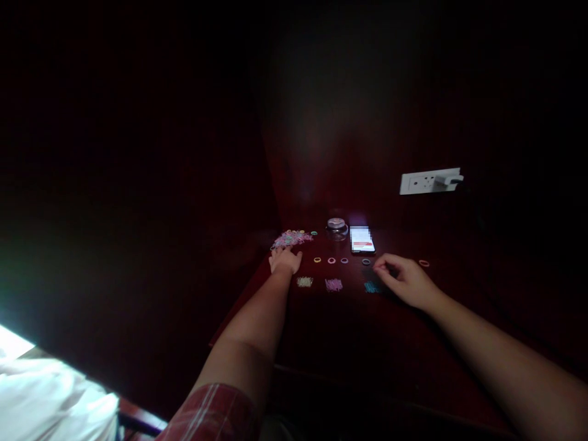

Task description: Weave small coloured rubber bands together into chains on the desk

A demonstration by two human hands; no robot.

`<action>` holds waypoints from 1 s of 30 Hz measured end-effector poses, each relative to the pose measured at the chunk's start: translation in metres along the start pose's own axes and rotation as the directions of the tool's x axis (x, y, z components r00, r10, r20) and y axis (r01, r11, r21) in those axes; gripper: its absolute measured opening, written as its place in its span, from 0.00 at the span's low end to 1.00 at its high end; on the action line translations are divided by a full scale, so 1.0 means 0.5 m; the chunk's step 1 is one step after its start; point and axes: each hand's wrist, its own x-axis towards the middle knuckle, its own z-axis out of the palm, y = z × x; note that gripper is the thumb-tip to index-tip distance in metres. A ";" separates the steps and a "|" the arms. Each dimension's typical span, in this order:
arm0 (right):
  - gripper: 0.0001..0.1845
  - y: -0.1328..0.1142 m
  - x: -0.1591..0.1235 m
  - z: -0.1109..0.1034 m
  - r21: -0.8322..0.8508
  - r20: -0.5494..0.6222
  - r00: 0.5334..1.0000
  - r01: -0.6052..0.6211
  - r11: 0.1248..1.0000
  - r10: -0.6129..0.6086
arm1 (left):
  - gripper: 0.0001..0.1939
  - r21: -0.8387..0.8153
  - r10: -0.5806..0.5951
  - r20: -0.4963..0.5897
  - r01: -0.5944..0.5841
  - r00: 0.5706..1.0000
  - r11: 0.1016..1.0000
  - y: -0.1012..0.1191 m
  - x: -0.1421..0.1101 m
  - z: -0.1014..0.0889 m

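Note:
My left hand (285,261) lies with fingers apart at the near edge of a mixed heap of small coloured bands (291,237). My right hand (407,278) is closed, thumb and fingertips together, just right of a small teal pile of bands (372,287); anything between the fingertips is too small to make out. Left of the teal pile are a pink pile (334,285) and a pale yellow pile (304,282). Behind these sit a yellow ring (317,260), a pink ring (331,261), a purple ring (344,261) and a grey-blue ring (365,262).
A round clear jar (337,229) and a lit phone (362,239) stand at the back of the dark red table (321,331). Right of my right hand is a reddish ring (424,263). A socket plate (420,182) with a plug is on the wall. White cloth (50,398) shows lower left.

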 end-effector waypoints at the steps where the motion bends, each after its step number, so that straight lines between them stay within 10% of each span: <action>1: 0.09 -0.002 0.000 0.000 0.001 -0.001 1.000 -0.001 1.000 0.001 | 0.31 0.012 0.004 0.000 -0.004 1.000 1.000 0.000 0.003 0.000; 30: 0.09 0.012 0.000 0.002 0.081 -0.052 0.997 -0.046 0.996 0.050 | 0.08 -0.114 0.259 -0.107 -0.271 0.960 0.956 -0.015 0.006 -0.001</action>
